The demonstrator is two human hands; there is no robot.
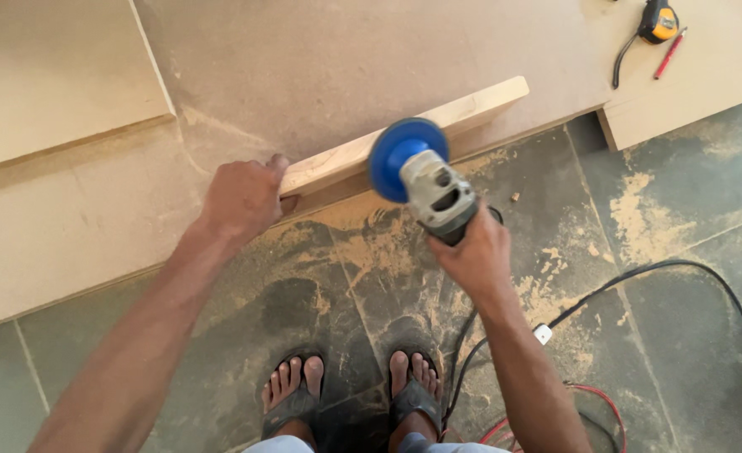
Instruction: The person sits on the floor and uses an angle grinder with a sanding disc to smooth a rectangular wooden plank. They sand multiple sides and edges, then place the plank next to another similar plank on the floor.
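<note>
Timber batten [404, 134], pale, lying at the edge of stacked fibreboard sheets [304, 67]; left hand [241, 197] clamped over its near end, apparently steadying it. Right hand [476, 252] wrapped tight around angle grinder [438, 193], blue disc [404, 155] at the batten's face.

bare board [321, 59] lies open behind the wooden strip [404, 134]; a tape measure [658, 21] and red pencil [669, 53] crowd its far right corner, cables [639, 277] cross the floor [690, 335].

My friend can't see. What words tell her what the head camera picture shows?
A person's right hand holds a grinder with a blue disc against a wooden strip, while the left hand holds the strip's end. Sawdust covers the tiled floor; a tape measure lies on a board.
</note>
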